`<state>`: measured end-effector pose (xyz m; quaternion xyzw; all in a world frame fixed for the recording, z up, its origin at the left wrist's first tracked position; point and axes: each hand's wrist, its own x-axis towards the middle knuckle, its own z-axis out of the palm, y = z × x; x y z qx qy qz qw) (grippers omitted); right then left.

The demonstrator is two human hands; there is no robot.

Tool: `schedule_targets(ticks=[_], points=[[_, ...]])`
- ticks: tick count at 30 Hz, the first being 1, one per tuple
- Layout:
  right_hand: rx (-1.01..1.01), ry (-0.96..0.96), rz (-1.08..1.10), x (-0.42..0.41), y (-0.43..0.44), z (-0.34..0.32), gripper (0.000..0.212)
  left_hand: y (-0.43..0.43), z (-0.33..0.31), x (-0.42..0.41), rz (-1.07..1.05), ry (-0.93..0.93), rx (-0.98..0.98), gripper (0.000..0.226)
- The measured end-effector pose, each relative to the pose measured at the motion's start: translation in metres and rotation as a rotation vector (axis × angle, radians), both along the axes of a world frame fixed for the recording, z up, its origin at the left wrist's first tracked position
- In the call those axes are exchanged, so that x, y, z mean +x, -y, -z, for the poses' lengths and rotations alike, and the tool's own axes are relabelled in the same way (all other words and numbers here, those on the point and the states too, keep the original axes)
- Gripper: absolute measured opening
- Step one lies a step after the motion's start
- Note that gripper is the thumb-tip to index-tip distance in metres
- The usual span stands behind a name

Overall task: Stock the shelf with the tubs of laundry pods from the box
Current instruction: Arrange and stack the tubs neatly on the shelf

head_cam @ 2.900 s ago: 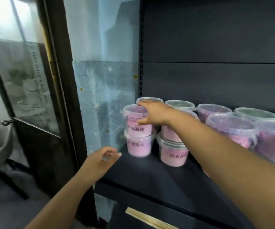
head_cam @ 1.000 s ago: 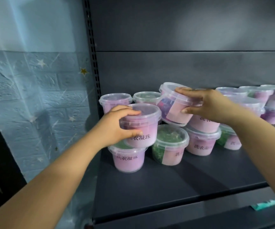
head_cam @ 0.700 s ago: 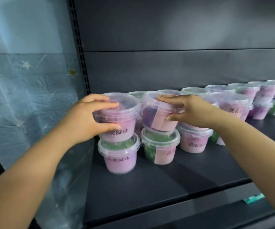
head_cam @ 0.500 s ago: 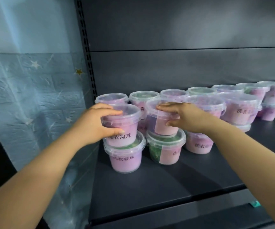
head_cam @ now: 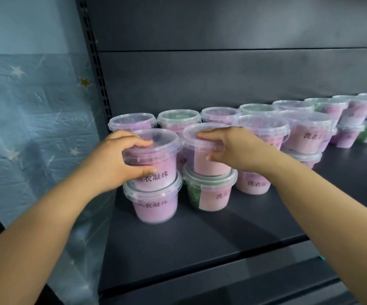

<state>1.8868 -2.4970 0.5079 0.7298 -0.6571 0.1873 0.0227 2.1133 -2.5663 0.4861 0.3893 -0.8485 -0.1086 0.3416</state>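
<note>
On the shelf (head_cam: 200,238), the left hand (head_cam: 112,164) curls its fingers round an upper pink tub (head_cam: 156,164) stacked on a lower pink tub (head_cam: 156,208). The right hand (head_cam: 233,148) grips a lidded tub (head_cam: 202,159), contents seemingly purple, sitting atop a green-filled tub (head_cam: 209,194).

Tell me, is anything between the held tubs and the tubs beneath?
Nothing visible. The left hand grips an upper tub resting on the pink lower tub; the right hand grips a second tub resting on the green tub.
</note>
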Motion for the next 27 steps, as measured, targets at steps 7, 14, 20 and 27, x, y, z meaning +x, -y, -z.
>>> schedule_targets(ticks=[7, 14, 20, 27], points=[[-0.133, 0.058, 0.073, 0.015, 0.009, 0.005, 0.043, -0.003, -0.001, 0.007, -0.045, 0.005, -0.031, 0.056], [-0.154, 0.081, 0.073, 0.007, 0.014, 0.014, 0.049, -0.005, 0.000, 0.011, -0.060, -0.002, -0.041, 0.058], [-0.155, 0.045, 0.076, 0.020, 0.018, 0.012, 0.048, -0.002, 0.002, 0.010, -0.052, 0.001, -0.041, 0.058], [-0.174, 0.076, 0.119, 0.023, 0.023, 0.016, 0.046, -0.003, -0.002, 0.015, 0.006, -0.003, 0.015, 0.052]])
